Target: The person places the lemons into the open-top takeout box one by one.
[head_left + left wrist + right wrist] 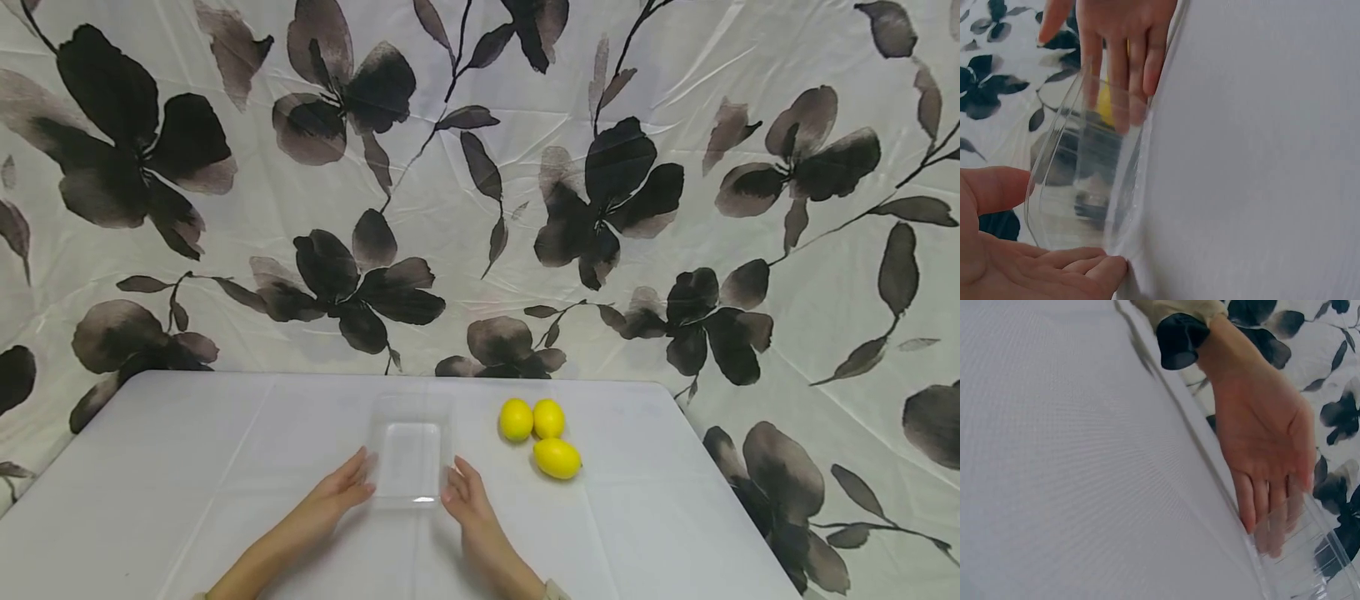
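A clear plastic box stands on the white table between the two hands. My left hand is at its left side; in the left wrist view its thumb touches the rim and its extended fingers lie along the lower wall. At the right side is my right hand, its fingers straight and seen through the clear wall in the left wrist view. The right wrist view shows the left hand palm on, with fingers straight behind the plastic. Three yellow lemons lie together to the right of the box.
The table has a white cover, and its far edge meets a hanging cloth printed with dark flowers. A black object sits at the left wrist by a beige cuff.
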The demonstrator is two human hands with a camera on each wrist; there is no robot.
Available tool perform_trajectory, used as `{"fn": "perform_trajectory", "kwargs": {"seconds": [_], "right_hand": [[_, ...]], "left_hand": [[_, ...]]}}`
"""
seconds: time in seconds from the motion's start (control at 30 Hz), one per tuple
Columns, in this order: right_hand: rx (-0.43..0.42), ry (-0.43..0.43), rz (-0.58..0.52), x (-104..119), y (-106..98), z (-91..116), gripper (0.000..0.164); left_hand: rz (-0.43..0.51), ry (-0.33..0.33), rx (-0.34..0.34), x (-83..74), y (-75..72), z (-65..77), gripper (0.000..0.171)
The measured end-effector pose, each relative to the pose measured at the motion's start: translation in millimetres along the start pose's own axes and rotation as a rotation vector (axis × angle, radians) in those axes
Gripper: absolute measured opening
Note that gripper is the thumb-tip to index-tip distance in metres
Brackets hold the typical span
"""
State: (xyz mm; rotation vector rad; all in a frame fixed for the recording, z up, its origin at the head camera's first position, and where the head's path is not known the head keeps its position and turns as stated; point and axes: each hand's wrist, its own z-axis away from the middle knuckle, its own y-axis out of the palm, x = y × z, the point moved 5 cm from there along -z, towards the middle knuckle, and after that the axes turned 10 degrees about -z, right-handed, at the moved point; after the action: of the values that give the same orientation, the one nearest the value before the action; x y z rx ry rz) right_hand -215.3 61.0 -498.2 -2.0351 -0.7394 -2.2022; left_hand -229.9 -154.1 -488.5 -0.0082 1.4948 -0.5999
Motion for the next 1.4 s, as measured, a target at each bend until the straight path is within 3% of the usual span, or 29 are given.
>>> {"fn": "perform_trajectory", "kwargs": {"seconds": [0.13, 0.3, 0.53, 0.77, 1.13, 1.23, 1.4], "right_hand": [[-0.049, -0.031, -0.027, -3, -6, 0, 0.065], [-0.085, -0.063, -0.034, -6, -11, -1, 0.062], [-0.1, -0.071, -0.018, -6, -9, 1, 0.061], [-0.113, -0.084, 0.001, -4, -8, 2, 0.06], [-0.127, -0.096, 0.023, -4, -10, -1, 0.057], [-0.174, -0.114, 0.045, -3, -13, 0, 0.056], [-0.323, -0.224, 0.058, 7, -20, 4, 0.05]], "left_hand": [[0.06, 0.008, -0.028, 1.4, 12.3, -4.1, 0.081], [0.037, -0.005, -0.052, 5.4, 21.8, -7.6, 0.081], [0.063, -0.005, -0.05, 10.5, 21.2, -6.6, 0.078], [0.024, 0.042, -0.055, 11.1, 23.0, -5.6, 0.077], [0.015, 0.063, -0.079, 12.0, 22.1, -5.8, 0.076], [0.014, 0.064, -0.083, 11.3, 22.1, -5.4, 0.077], [-0.049, 0.039, -0.088, 4.4, 20.2, -1.9, 0.083]]}}
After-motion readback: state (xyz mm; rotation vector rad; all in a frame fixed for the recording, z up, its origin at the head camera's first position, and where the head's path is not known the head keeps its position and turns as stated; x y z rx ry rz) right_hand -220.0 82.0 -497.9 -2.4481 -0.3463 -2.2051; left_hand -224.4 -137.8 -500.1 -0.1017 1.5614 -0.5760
